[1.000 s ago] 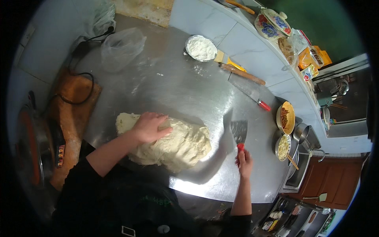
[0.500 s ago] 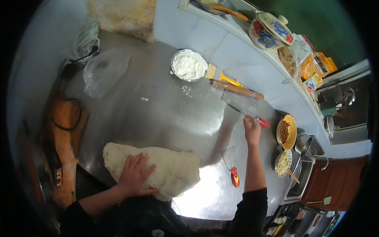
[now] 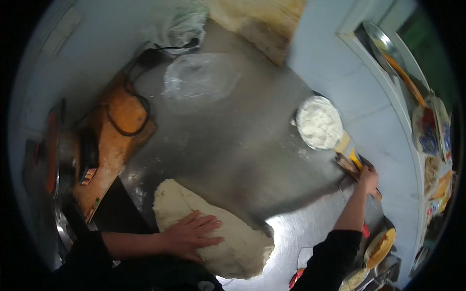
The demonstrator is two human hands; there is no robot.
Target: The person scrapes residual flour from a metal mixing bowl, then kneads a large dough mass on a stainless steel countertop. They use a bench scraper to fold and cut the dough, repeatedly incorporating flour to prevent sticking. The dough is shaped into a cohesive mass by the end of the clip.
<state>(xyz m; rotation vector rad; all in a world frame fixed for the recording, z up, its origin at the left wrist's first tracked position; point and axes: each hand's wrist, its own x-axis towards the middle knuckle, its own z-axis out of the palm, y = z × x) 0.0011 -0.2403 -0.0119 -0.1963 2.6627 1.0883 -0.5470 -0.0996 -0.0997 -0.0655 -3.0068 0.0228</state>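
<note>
A large slab of pale dough (image 3: 233,242) lies on the metal worktop near my body. My left hand (image 3: 190,235) rests flat on it, fingers spread. My right hand (image 3: 368,180) is at the far right by the wall, its fingers closed around a wooden rolling pin (image 3: 347,166); the pin shows on both sides of the hand. Beside the pin lies a flat brush with a yellow handle (image 3: 355,158), partly hidden at the hand. A bowl of white flour (image 3: 319,122) stands just beyond the brush.
At left is a wooden board (image 3: 114,140) with a black cable (image 3: 130,133) looped over it. A clear plastic bag (image 3: 199,80) lies at the back. Bowls of food, one yellow (image 3: 381,248), stand at the lower right. A red-handled scraper (image 3: 297,277) is partly behind my right sleeve.
The view has turned, shifting the scene. My right hand has left the red-handled blade on the worktop and closed on the rolling pin by the wall. My left hand stays on the dough.
</note>
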